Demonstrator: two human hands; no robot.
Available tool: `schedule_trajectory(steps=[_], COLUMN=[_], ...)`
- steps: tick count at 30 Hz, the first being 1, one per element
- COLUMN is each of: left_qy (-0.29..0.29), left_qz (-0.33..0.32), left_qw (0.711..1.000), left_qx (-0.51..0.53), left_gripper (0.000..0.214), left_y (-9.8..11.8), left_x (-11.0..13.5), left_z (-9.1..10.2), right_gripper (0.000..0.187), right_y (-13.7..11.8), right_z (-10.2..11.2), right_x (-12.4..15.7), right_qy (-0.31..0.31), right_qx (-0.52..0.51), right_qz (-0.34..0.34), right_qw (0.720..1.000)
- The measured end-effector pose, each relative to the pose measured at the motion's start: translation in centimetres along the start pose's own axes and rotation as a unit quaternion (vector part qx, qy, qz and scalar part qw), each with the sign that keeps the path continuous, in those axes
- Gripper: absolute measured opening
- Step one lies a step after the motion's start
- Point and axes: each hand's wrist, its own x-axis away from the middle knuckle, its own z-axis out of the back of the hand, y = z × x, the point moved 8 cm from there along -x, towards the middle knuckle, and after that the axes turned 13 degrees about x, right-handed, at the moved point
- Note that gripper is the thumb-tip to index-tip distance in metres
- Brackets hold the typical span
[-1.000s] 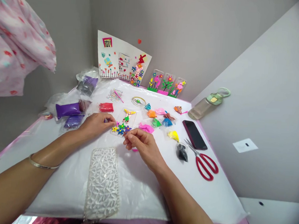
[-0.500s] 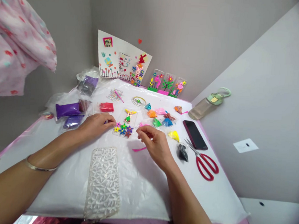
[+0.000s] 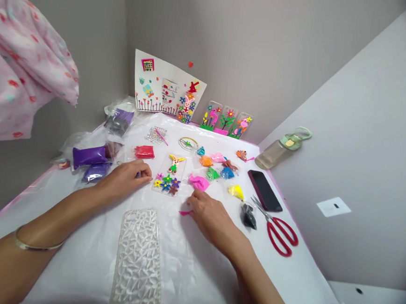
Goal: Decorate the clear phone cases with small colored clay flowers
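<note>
Right hand (image 3: 211, 217) moved to pink tool (image 3: 184, 212).

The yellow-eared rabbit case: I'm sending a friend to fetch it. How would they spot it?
On the white-covered table, look between the left hand and right hand. The clear case lies flat there, its rabbit above colourful flowers. Yellow ears set it apart from the pink-eared rabbit standing behind.

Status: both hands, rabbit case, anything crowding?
Left hand curled, just left of rabbit case. Right hand at pink tool, grip unclear. Case flat, rabbit and flowers uncovered. Pink clay bag close beyond right hand.
</note>
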Motion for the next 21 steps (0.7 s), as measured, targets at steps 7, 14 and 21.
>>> schedule_trajectory(steps=[7,14,21], left_qy=[0.025,0.065,0.072], left_qz=[0.009,0.044,0.044], left_qw=[0.999,0.995,0.994], left_qx=[0.03,0.06,0.074], left_gripper=[0.04,0.044,0.04], left_y=[-0.2,-0.7,-1.8], left_x=[0.7,1.1,1.3], left_z=[0.3,0.8,0.9], right_gripper=[0.019,0.02,0.011], right_y=[-2.3,-0.2,2.4], right_z=[-1.6,2.2,5.6], right_x=[-0.1,-0.5,-5.1], right_qy=[-0.045,0.065,0.091], right_qx=[0.146,-0.114,-0.679], right_qz=[0.08,0.084,0.065], right_qw=[0.985,0.988,0.725])
